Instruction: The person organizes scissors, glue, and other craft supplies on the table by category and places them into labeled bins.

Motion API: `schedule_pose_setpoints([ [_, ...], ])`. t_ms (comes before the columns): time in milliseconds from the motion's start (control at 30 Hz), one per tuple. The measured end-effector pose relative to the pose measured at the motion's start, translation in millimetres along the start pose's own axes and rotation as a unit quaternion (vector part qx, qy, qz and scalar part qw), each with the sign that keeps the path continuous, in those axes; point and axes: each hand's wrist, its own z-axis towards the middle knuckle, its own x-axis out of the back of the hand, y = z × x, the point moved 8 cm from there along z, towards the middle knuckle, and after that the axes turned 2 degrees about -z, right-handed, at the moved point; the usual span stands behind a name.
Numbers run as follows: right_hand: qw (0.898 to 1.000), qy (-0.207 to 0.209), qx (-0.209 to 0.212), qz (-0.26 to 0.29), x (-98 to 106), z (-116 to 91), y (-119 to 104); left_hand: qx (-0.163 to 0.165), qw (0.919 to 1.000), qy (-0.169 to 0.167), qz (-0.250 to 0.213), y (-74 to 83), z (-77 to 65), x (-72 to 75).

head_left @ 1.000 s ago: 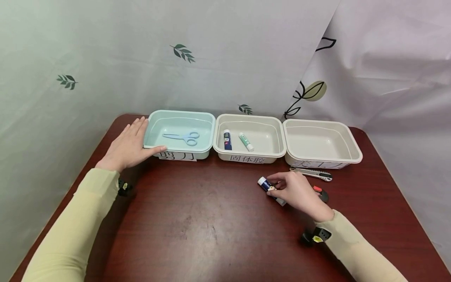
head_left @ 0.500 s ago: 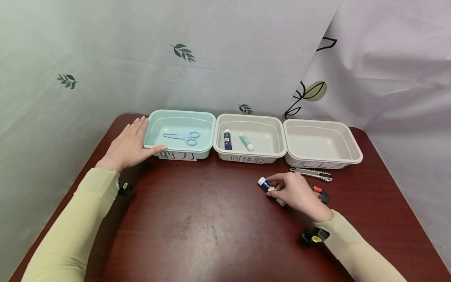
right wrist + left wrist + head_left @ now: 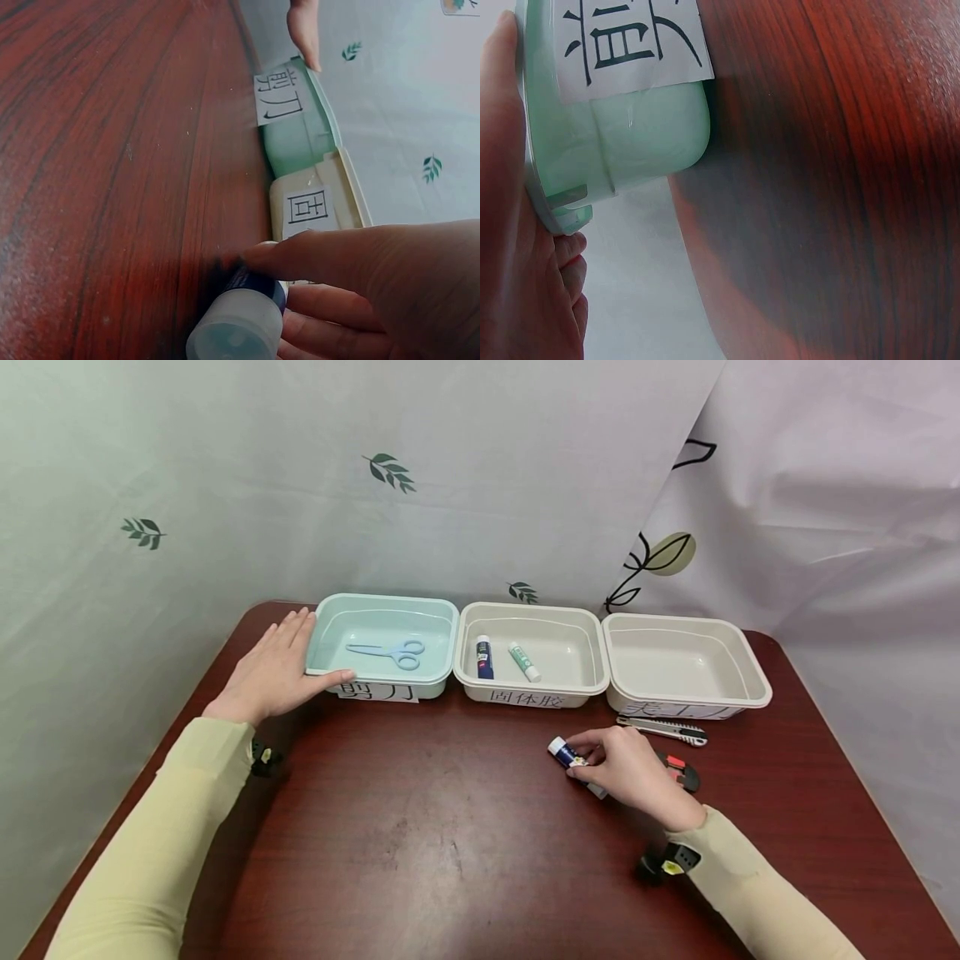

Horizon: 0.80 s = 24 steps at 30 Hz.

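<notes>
My right hand [image 3: 633, 772] pinches a dark blue glue stick with a white cap [image 3: 567, 753] between thumb and fingers, low over the table in front of the bins. In the right wrist view the glue stick's pale, translucent end [image 3: 236, 326] faces the camera. My left hand [image 3: 273, 668] rests on the left corner of the light green bin [image 3: 442, 652], fingers straight along its side and thumb over the front rim. Inside that bin lie light blue scissors [image 3: 386, 652]. The middle beige bin [image 3: 585, 652] holds a blue glue stick [image 3: 484, 657] and a green-and-white one [image 3: 524, 662].
A third beige bin [image 3: 742, 668] stands at the right end of the row. A utility knife [image 3: 663, 730] lies just before it. Another cutter, red and black [image 3: 681, 771], lies partly behind my right hand. Each bin has a paper label. A patterned curtain [image 3: 480, 485] hangs behind the table.
Almost nothing differs. My right wrist has shifted very slightly to the left, showing a bit more of the red and black cutter; the left hand has stayed still.
</notes>
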Motion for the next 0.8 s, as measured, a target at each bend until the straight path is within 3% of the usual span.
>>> schedule_pose_setpoints([
  [467, 1.0, 0.008, 0.004, 0.005, 4.2, 2.0, -1.0, -0.004, 1.0, 0.003, 0.004, 1.0, 1.7, 2.0],
  [800, 0.999, 0.036, -0.001, 0.029, 23.7, 5.2, -6.2, -0.004, 1.0, 0.002, 0.002, 0.4, 0.0, 0.5],
])
